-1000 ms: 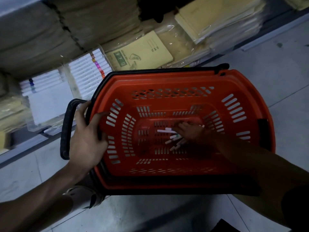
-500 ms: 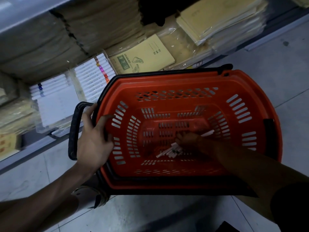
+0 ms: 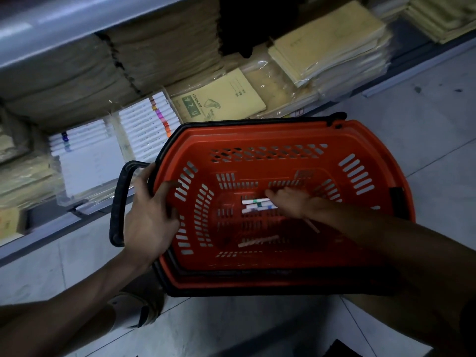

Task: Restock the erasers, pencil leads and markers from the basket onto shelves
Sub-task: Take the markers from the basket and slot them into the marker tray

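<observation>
A small cluster of white markers [image 3: 255, 205] lies on the floor of the orange basket [image 3: 257, 131], near its middle. Their left ends stick out in the open and their right ends are covered by the fingers of the right hand [image 3: 296, 206], which reaches in over the basket's near-right rim. The hand lies on them, but whether it has closed round them or only rests on top cannot be told. One more white marker [image 3: 258, 240] lies by itself closer to the basket's near wall, apart from the hand, and a thin stick [image 3: 312, 225], too blurred to name, shows just beside the wrist. Nothing else shows in the basket and no erasers are visible, so the restocking looks nearly finished. What seems left is lifting out these last pieces and shelving them. The left hand [image 3: 150, 222] grips the basket's left end, fingers hooked over the rim to the inside, next to the black handle [image 3: 117, 202]. Beyond the basket's far rim sit wrapped yellow notebooks [image 3: 219, 103], with no marker slot in view.
</observation>
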### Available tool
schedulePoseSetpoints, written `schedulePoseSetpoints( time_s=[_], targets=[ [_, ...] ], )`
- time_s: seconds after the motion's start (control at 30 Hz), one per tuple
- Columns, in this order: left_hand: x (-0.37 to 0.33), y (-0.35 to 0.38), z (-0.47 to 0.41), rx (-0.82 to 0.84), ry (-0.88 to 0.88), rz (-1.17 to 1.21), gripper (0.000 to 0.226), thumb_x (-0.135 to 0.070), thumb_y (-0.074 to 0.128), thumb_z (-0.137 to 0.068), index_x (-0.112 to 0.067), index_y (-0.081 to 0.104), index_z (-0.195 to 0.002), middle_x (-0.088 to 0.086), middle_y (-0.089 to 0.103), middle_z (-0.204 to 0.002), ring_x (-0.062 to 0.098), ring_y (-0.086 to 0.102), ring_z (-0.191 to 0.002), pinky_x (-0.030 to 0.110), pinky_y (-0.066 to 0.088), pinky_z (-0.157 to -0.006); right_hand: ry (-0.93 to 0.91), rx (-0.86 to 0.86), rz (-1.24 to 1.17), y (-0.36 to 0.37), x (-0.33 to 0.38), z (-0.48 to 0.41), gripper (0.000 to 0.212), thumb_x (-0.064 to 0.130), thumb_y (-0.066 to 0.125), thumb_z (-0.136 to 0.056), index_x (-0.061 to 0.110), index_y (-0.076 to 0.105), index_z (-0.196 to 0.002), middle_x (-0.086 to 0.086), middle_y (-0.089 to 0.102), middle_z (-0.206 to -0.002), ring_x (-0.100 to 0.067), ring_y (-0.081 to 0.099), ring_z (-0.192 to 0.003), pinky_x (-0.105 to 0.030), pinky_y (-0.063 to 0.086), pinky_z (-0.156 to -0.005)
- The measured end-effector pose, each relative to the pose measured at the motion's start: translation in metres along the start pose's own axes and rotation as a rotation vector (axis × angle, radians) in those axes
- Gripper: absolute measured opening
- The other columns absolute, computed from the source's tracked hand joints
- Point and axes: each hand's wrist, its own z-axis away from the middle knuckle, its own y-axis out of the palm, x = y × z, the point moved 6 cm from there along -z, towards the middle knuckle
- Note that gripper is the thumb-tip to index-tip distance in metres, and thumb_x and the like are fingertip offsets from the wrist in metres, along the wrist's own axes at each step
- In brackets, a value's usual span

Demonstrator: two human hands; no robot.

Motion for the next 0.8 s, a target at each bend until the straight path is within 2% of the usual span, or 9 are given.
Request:
schedulePoseSetpoints(
  time_s=[0.13, 0.23, 0.3, 0.37, 0.43, 0.5, 0.6, 0.7, 0.8],
  targets=[
    [-0.002, 0.002, -0.002, 0.000, 0.027, -0.039, 0.050, -0.023, 0.070, -0.085, -0.019, 0.057, -0.134, 0.008, 0.019, -0.164, 0.046, 0.058, -0.121, 0.050, 0.060, -0.073, 0.076, -0.126, -0.108, -0.042, 0.005, 0.019, 0.041, 0.020, 0.057, -0.099, 0.009, 0.042, -0.135, -0.016, 0.064, -0.111, -0.037, 0.065, -0.103, -0.035, 0.041, -0.072],
    [-0.001, 0.004, -0.004, -0.001, 0.031, -0.173, 0.051, -0.028, 0.069, -0.086, -0.015, 0.057, -0.134, 0.019, 0.030, -0.160, 0.050, 0.054, -0.122, 0.056, 0.052, -0.090, 0.102, -0.295, -0.293, -0.079, 0.018, 0.042, 0.029, 0.024, 0.059, -0.097, 0.011, 0.050, -0.121, -0.009, 0.063, -0.091, -0.035, 0.066, -0.085, -0.032, 0.033, -0.062],
    [-0.003, 0.003, -0.004, -0.009, 0.040, -0.269, 0.055, -0.036, 0.066, -0.091, -0.016, 0.053, -0.141, 0.021, 0.038, -0.156, 0.049, 0.045, -0.132, 0.061, 0.040, -0.104, 0.133, -0.485, -0.489, -0.106, 0.027, 0.057, 0.020, 0.024, 0.062, -0.096, 0.013, 0.058, -0.112, -0.001, 0.064, -0.084, -0.024, 0.065, -0.072, -0.032, 0.033, -0.057],
    [-0.010, -0.005, -0.007, -0.063, 0.081, -0.168, 0.049, -0.040, 0.056, -0.099, -0.016, 0.054, -0.142, 0.018, 0.048, -0.146, 0.044, 0.045, -0.133, 0.058, 0.036, -0.108, 0.146, -0.644, -0.796, -0.135, 0.039, 0.071, 0.018, 0.022, 0.066, -0.096, 0.020, 0.067, -0.114, 0.013, 0.071, -0.088, -0.008, 0.063, -0.066, -0.027, 0.040, -0.057],
    [-0.018, -0.020, -0.014, -0.115, 0.052, 0.201, 0.039, -0.039, 0.048, -0.104, -0.018, 0.059, -0.135, 0.009, 0.058, -0.131, 0.032, 0.053, -0.124, 0.049, 0.042, -0.105, 0.149, -0.720, -1.098, -0.164, 0.053, 0.085, 0.021, 0.021, 0.068, -0.097, 0.029, 0.068, -0.116, 0.016, 0.066, -0.066, -0.006, 0.055, -0.049, -0.023, 0.038, -0.049],
    [-0.031, -0.028, -0.020, -0.047, -0.102, 0.724, 0.033, -0.042, 0.047, -0.106, -0.023, 0.064, -0.129, 0.002, 0.065, -0.123, 0.020, 0.062, -0.115, 0.041, 0.048, -0.100, 0.139, -0.756, -1.374, -0.195, 0.066, 0.100, 0.004, 0.022, 0.067, -0.099, 0.023, 0.064, -0.097, 0.002, 0.048, -0.055, -0.013, 0.041, -0.039, -0.022, 0.030, -0.040],
    [-0.068, -0.006, -0.001, 0.357, -0.587, 1.468, 0.044, -0.050, 0.045, -0.105, -0.016, 0.070, -0.117, 0.011, 0.073, -0.112, 0.024, 0.071, -0.096, 0.039, 0.055, -0.086, 0.068, -0.982, -1.513, -0.251, 0.080, 0.126, 0.029, 0.024, 0.068, -0.099, 0.008, 0.051, -0.082, -0.011, 0.039, -0.058, -0.019, 0.037, -0.038, -0.023, 0.031, -0.038],
    [-0.112, 0.002, 0.031, 0.689, -0.812, 1.794, 0.068, -0.065, 0.041, -0.098, -0.008, 0.071, -0.121, 0.022, 0.074, -0.118, 0.039, 0.068, -0.111, 0.052, 0.052, -0.098, -0.001, -1.242, -1.641, -0.294, 0.093, 0.140, 0.032, 0.025, 0.071, -0.097, 0.008, 0.049, -0.081, -0.009, 0.037, -0.056, -0.019, 0.035, -0.039, -0.024, 0.032, -0.039],
    [-0.134, -0.012, 0.029, 0.615, -0.813, 2.056, 0.073, -0.064, 0.041, -0.098, -0.002, 0.070, -0.124, 0.023, 0.074, -0.111, 0.040, 0.069, -0.108, 0.054, 0.053, -0.096, 0.019, -1.393, -1.723, -0.306, 0.110, 0.144, 0.032, 0.027, 0.075, -0.093, 0.009, 0.050, -0.085, -0.008, 0.036, -0.055, -0.018, 0.034, -0.040, -0.025, 0.031, -0.039]
  ],
)
